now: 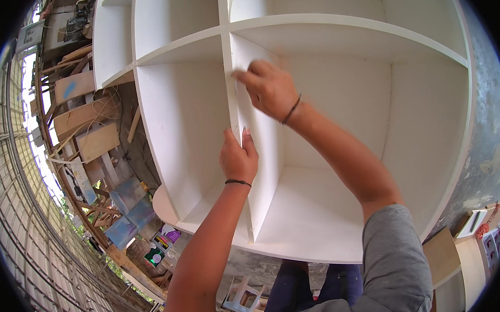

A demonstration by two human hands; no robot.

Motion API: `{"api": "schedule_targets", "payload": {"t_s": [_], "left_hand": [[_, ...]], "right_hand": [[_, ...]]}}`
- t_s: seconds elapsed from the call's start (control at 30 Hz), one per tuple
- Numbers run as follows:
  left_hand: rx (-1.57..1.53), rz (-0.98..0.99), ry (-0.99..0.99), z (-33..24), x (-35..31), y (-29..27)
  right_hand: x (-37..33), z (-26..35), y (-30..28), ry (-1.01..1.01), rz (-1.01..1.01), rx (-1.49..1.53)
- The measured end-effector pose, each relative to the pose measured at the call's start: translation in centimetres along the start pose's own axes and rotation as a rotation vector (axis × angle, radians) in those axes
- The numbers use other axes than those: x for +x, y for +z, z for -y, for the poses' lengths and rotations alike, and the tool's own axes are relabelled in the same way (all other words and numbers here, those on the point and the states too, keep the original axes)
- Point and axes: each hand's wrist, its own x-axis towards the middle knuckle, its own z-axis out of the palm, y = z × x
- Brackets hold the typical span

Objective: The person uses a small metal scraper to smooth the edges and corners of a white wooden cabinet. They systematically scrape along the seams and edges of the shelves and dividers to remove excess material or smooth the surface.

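A white shelf unit (339, 134) with several open compartments fills the middle of the view. My left hand (240, 159) grips the front edge of its upright divider (231, 95), with thumb and fingers on either side. Higher up the same edge is my right hand (269, 90), its fingers curled in and the tips close to or touching the edge. Motion smears those fingertips, and whatever they may hold is hidden. A thin pale strip (231, 5) shows along the divider near the top of the view.
Wood offcuts (99, 141) and boards are piled on the left beside a wire mesh wall (13, 168). Small tins (154, 255) stand near the unit's lower left corner. A small wooden frame (247, 297) lies by my legs. Panels (442, 256) lean at the lower right.
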Motion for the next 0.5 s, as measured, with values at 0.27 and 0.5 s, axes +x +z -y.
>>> {"api": "schedule_targets", "payload": {"t_s": [0.27, 0.5], "left_hand": [[0.032, 0.054, -0.052, -0.4, 0.0, -0.2], [0.009, 0.094, -0.096, -0.4, 0.0, -0.4]], "right_hand": [[4.0, -1.5, 0.8, 0.129, -0.219, -0.007], [4.4, -1.0, 2.3, 0.233, -0.208, 0.000]]}}
